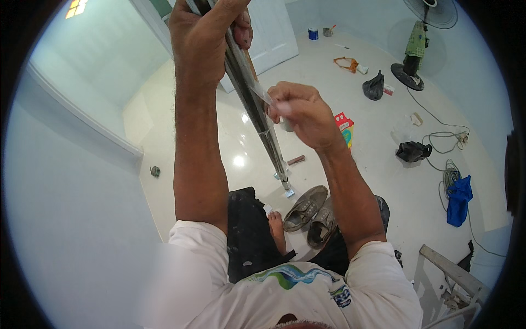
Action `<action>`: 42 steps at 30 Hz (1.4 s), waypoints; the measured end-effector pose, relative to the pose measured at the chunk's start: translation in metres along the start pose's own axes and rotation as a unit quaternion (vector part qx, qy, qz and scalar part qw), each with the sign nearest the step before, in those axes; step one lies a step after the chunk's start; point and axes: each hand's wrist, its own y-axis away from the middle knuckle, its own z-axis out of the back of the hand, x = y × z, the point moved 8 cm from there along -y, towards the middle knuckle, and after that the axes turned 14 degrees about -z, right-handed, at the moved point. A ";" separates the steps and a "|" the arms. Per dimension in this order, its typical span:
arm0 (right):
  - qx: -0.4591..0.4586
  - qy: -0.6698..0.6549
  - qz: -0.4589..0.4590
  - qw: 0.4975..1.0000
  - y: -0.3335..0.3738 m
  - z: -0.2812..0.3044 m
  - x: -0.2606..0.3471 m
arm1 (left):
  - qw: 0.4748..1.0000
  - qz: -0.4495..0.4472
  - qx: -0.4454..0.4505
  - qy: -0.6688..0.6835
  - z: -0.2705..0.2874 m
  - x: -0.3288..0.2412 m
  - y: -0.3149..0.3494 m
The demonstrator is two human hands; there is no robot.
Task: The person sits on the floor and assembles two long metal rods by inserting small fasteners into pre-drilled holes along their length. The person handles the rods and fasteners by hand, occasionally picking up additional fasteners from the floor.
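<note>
A long, shiny metal pole (253, 112) slants from the top of the view down toward the floor near my feet. My left hand (198, 44) is wrapped round its upper part. Beside the pole's middle, my right hand (304, 112) is closed in a pinch on a strip of clear plastic film (261, 94), which stretches up along the pole. The fingertips are slightly blurred. A thin ring of film seems to circle the pole a little below that hand. The pole's top end is cut off by the view.
Worn grey shoes (307, 208) lie by my bare foot (276, 230). A red and yellow packet (344, 127) is beyond my right forearm. To the right are black plastic bags (374, 86), a coiled cable (452, 174), a blue cloth (459, 202) and a standing fan (415, 55). A white door (268, 38) stands ahead.
</note>
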 end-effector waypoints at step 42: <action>-0.219 0.559 -0.128 0.789 0.047 0.000 -0.083 | 0.987 0.013 -0.035 -0.159 0.029 0.022 -0.014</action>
